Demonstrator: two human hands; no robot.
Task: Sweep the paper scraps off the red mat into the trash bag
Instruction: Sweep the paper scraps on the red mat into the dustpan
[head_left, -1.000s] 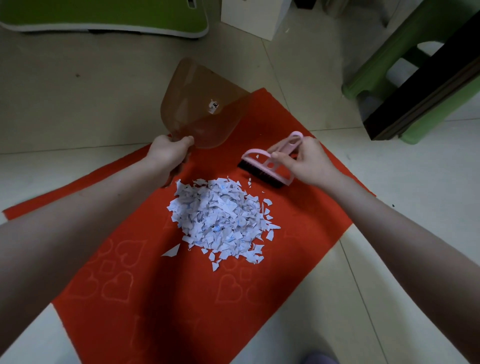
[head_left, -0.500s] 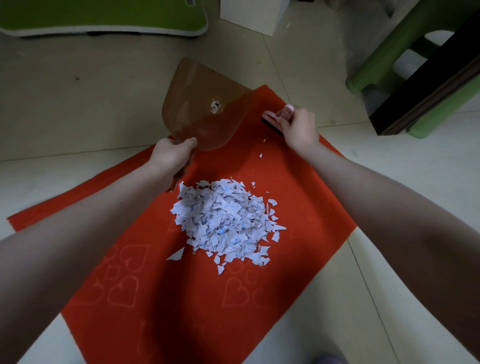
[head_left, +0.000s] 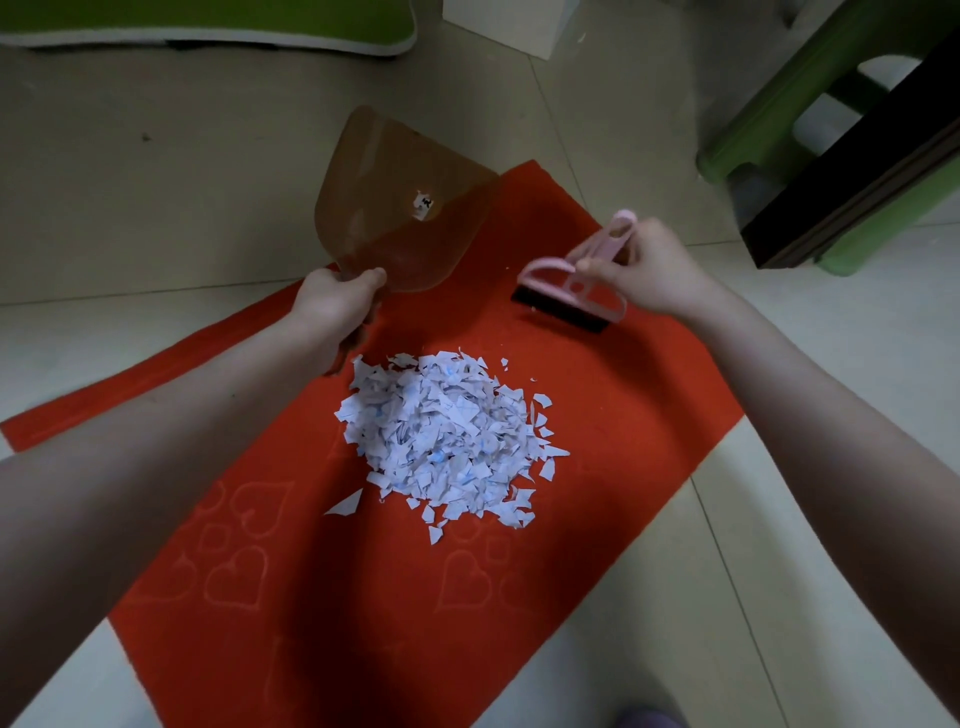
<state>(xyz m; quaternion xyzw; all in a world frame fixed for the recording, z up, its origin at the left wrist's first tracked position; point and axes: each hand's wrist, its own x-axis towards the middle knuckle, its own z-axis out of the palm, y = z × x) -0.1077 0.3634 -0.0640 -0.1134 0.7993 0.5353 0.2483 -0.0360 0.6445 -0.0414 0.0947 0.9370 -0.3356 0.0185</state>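
A heap of white paper scraps (head_left: 447, 436) lies in the middle of the red mat (head_left: 322, 597) on the tiled floor. My left hand (head_left: 337, 306) grips the near edge of a clear brown dustpan (head_left: 395, 208), which is raised and tilted over the mat's far edge, with one scrap stuck inside it. My right hand (head_left: 649, 270) holds the handle of a small pink brush (head_left: 571, 291) with black bristles, set down on the mat just beyond and to the right of the heap. No trash bag is in view.
A green stool (head_left: 769, 124) and a dark board (head_left: 862, 176) stand at the far right. A green and white object (head_left: 208, 26) lies at the far left, and a white box (head_left: 509, 21) sits beyond the mat. Pale floor tiles surround the mat.
My right hand has drawn the brush back from the mat's far corner toward the heap, and the stray scraps there are gone. My left hand and the dustpan have barely moved.
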